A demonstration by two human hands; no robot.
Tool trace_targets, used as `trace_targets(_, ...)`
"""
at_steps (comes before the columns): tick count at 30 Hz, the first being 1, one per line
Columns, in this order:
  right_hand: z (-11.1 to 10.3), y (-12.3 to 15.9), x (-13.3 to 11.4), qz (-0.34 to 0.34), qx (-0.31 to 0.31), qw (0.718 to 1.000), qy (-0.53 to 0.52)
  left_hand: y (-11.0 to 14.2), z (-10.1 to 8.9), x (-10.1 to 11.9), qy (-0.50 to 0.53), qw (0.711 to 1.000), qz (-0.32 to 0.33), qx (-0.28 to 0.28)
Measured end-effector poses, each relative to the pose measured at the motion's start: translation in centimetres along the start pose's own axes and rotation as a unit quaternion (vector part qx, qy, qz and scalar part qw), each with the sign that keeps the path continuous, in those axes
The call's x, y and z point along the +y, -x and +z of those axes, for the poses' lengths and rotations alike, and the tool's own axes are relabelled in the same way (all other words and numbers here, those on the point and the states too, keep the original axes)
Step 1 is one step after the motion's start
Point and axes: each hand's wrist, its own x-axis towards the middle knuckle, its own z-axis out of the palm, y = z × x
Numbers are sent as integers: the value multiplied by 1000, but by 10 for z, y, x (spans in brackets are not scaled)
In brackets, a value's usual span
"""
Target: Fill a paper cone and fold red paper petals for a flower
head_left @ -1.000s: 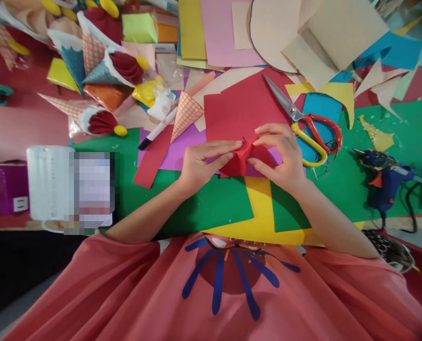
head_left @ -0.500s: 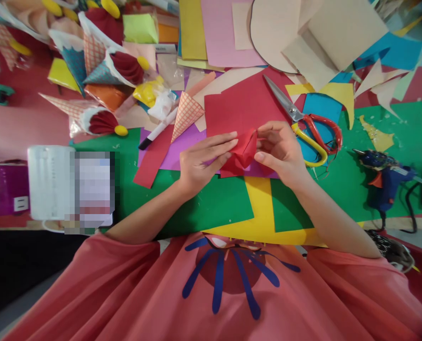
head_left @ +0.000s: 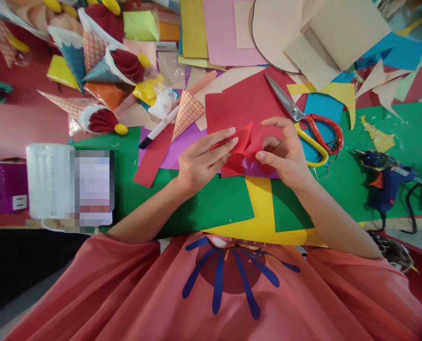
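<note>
Between my hands is a small piece of red craft sheet (head_left: 244, 142), bent with a fold standing up in its middle. My left hand (head_left: 205, 158) is closed on its left side, fingers laid along it. My right hand (head_left: 285, 154) pinches the right part between thumb and curled fingers, with the forefinger raised off it. Beneath lies a larger red sheet (head_left: 246, 94). Just right of my right hand rest scissors (head_left: 303, 116) with one red and one yellow handle loop. To the left of the red sheet lies a checkered paper cone (head_left: 186, 113).
A blue glue gun (head_left: 388, 180) stands at the right, its cord trailing to the front edge. Finished cone shapes (head_left: 104, 61) crowd the upper left. A marker (head_left: 157, 135), a red strip (head_left: 152, 166) and a white box (head_left: 50, 182) lie left. Coloured sheets (head_left: 228, 33) are stacked behind.
The red piece has been spread wider, its fold now more open. My right forefinger has lifted away from it, and the right hand has shifted slightly right.
</note>
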Motion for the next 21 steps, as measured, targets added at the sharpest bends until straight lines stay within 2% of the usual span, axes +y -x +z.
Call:
trace_targets(3,-1,1,-1,-44,5,999,15,1,0,-1,-23,1000,-9,-15)
trace_targets(6,0,4,-1,-77,20,997,22,-1,0,-2,-32,999,13,1)
trace_targets(10,0,6,-2,-74,12,993,92,-4,-1,-2,-23,998,53,28)
trace_targets(12,-2,6,-4,-84,-6,987,139,-4,0,-2,-22,998,56,24)
trace_targets(14,-3,5,-5,-104,-15,977,185,-2,2,-3,-20,998,52,11)
trace_targets(17,-4,4,-5,-127,8,962,240,0,3,-3,-2,1000,26,-10)
trace_targets(21,-4,3,-6,-150,15,954,260,-1,4,-2,15,1000,-5,-10)
